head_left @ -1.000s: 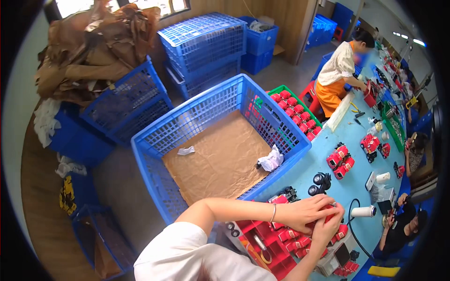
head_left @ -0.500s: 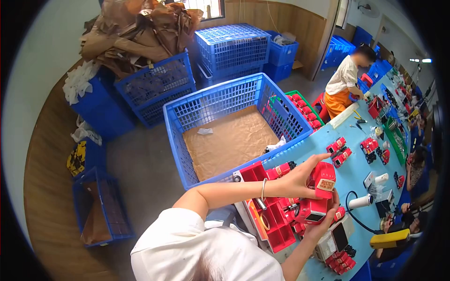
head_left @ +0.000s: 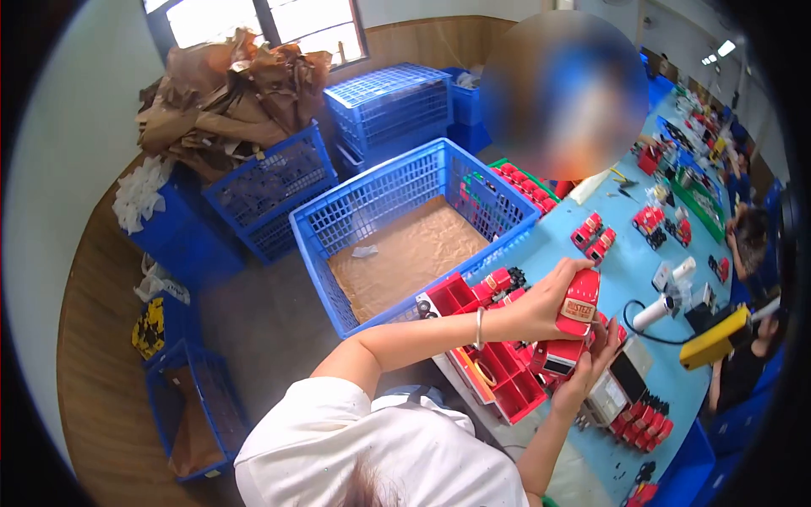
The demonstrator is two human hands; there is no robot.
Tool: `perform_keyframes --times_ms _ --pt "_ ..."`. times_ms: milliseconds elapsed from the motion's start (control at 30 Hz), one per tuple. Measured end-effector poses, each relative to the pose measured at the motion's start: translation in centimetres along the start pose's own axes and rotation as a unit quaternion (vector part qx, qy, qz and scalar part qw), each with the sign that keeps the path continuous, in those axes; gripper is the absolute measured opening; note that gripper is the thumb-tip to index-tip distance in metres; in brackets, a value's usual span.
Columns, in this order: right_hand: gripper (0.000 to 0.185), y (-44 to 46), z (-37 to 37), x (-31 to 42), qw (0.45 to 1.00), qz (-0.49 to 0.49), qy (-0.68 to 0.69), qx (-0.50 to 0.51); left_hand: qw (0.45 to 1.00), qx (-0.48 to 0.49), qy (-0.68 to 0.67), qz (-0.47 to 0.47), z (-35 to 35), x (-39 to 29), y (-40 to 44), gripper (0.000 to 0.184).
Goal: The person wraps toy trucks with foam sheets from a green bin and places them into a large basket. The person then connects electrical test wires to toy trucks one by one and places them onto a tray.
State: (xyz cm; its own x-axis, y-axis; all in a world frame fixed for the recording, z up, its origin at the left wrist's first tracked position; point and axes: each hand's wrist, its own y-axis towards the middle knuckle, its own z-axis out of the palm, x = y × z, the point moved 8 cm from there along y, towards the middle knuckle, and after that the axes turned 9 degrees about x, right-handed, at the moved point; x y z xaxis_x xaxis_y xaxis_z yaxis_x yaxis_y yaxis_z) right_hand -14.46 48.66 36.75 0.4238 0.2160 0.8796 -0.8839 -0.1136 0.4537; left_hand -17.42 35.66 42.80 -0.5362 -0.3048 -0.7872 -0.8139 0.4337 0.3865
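Observation:
Both my hands are closed around a red toy truck (head_left: pixel 578 306), held above the near edge of the blue table. A cream label with "RUSTEZE" lettering shows on it, and a dark window panel sits lower down. My left hand (head_left: pixel 539 311), with a bracelet at the wrist, grips its upper part from the left. My right hand (head_left: pixel 595 365) supports the lower part from the right. Fingers cover parts of the truck. Below them lies a red compartment tray (head_left: pixel 511 390), with more red toy trucks (head_left: pixel 497 286) beside it.
A large blue crate (head_left: pixel 329 296) lined with brown paper stands left of the table (head_left: pixel 625 279). Red trucks, a white cylinder (head_left: pixel 652 313) and a yellow tool-like object (head_left: pixel 715 338) are on the right. Stacked crates (head_left: pixel 389 106) and crumpled brown paper (head_left: pixel 224 93) stand behind.
The camera view has shifted, bringing more of the window and near table end into sight. Both hands still hold the toy truck, in nearly the same pose.

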Motion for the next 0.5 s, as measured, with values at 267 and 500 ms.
perform_keyframes --times_ms 267,500 --pt "0.056 -1.0 2.0 5.2 0.906 -0.153 -0.385 0.091 0.958 -0.023 -0.267 -0.100 0.8 1.2 -1.3 0.053" --pt "0.036 -2.5 0.5 9.1 0.933 -0.227 -0.281 0.008 0.899 -0.103 -0.425 -0.031 -0.5 2.3 -4.4 0.031"
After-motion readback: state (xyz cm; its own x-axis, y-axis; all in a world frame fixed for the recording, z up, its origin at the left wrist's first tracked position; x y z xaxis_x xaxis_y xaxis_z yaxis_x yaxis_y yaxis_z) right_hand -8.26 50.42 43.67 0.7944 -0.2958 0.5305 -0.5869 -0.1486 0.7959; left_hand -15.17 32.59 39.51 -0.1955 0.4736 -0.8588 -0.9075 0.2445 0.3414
